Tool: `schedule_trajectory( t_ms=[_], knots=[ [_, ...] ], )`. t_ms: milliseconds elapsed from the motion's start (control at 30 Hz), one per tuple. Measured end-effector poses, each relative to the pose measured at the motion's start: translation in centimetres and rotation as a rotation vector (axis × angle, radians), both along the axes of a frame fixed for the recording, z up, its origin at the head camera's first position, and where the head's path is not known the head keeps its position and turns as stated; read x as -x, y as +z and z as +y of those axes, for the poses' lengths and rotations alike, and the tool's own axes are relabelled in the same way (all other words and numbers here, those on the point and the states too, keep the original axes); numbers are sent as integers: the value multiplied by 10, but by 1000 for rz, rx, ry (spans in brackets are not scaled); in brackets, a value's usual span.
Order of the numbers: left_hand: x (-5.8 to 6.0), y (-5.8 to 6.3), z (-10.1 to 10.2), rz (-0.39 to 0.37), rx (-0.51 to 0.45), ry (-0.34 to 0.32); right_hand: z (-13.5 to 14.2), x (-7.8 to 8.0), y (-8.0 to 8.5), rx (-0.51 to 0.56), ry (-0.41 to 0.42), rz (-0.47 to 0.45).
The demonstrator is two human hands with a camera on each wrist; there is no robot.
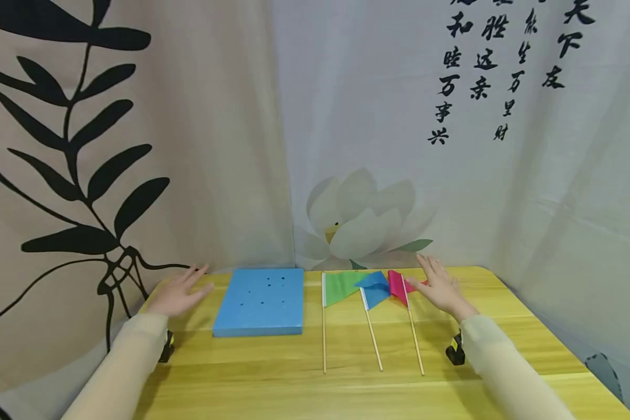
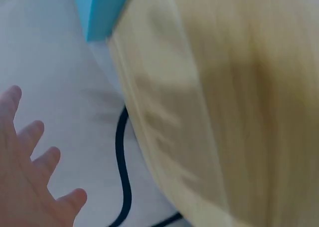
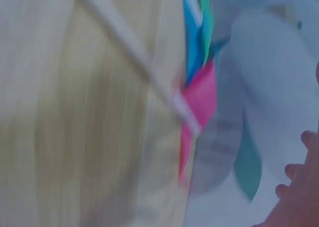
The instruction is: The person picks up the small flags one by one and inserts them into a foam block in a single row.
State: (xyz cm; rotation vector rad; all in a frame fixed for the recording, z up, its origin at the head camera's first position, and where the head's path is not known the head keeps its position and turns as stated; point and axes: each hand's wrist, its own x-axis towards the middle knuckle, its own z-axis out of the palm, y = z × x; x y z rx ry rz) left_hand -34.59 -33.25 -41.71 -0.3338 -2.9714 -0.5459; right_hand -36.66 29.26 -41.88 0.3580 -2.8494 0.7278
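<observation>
My left hand (image 1: 178,293) is held with fingers spread at the left side of the table, left of a blue block (image 1: 259,303) with several small holes in its top. In the left wrist view that hand (image 2: 35,172) holds nothing. My right hand (image 1: 443,289), fingers extended, hovers just right of the pink flag (image 1: 397,286) and grips nothing. Three small flags on thin wooden sticks lie side by side: a green flag (image 1: 341,287), a blue flag (image 1: 376,290) and the pink one. The right wrist view shows the pink flag (image 3: 202,95) blurred.
The yellow wooden table (image 1: 262,373) has its far edge against a white curtain (image 1: 231,146) printed with black leaves, a lotus and dark characters. A black wrist mount (image 1: 455,350) sits under the right sleeve, another (image 1: 166,347) by the left.
</observation>
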Motion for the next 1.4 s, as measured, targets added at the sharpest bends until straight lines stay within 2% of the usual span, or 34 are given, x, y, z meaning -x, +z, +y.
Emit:
schedule_trajectory(
  t_ms=[133,267,433,533,700,900,1067,1200,1400],
  knots=[
    [-6,-11,6,-3,-113,-38,-36,-5,-2,53,69,45],
    [-12,-20,8,-54,-269,-48,-73,-13,-3,115,163,83],
    [-17,-30,15,-131,-489,-63,-111,-22,-8,231,247,46],
    [-17,-36,23,-216,-641,-80,-131,-28,-11,344,251,-12],
    [-18,-46,35,-318,-853,-93,-161,-31,-20,509,190,-113],
    [-18,-55,46,-352,-911,-50,-183,-29,-38,649,178,-290],
    [-19,-60,48,-351,-938,-41,-192,-28,-51,808,117,-448],
    [-20,-62,45,-352,-952,-64,-195,-29,-58,824,100,-490],
    [-23,-65,38,-375,-945,-91,-200,-33,-63,809,40,-475]
  ],
)
